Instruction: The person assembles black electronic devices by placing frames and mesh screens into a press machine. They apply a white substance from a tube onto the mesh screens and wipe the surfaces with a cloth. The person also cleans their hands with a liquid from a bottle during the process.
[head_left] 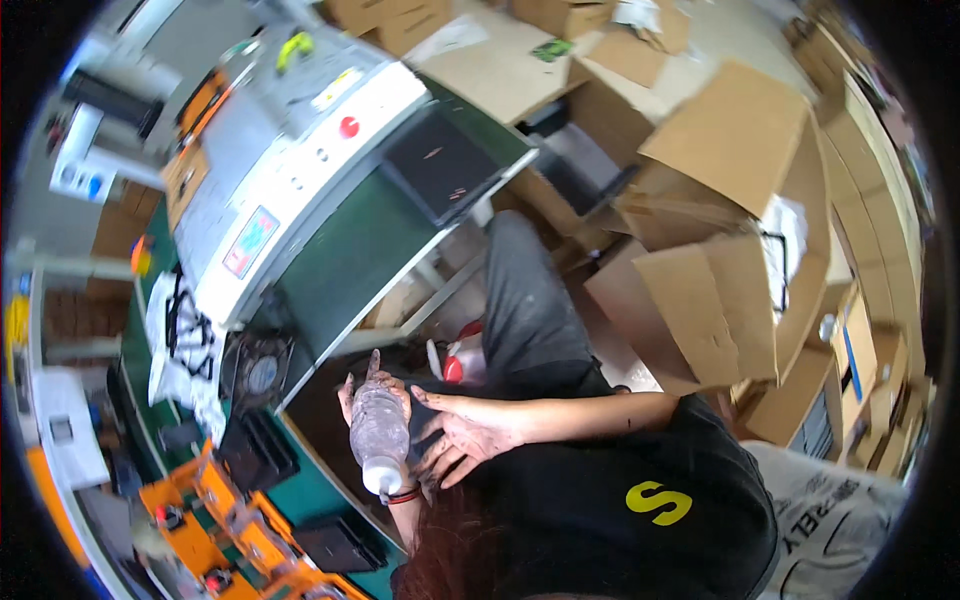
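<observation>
A clear plastic bottle (380, 425) with a white cap lies slanted in my left hand (396, 388), its capped end toward me. The fingers of that hand show beyond the far end of the bottle, with dark smudges on them; the palm is hidden beneath it. A red band (403, 496) circles the wrist. Just right of the bottle, my right hand (468, 437) is open, palm partly showing, fingers apart and smudged dark. It appears to hold nothing, and I cannot tell whether its fingertips touch the bottle.
To the left is a green-topped bench (345, 290) bearing a white machine (300, 190), a dark laptop-like slab (440, 165) and a small fan (262, 375). Orange holders (215, 500) stand at lower left. Open cardboard boxes (700, 300) crowd the right. A red-and-white container (465, 360) sits below the bench.
</observation>
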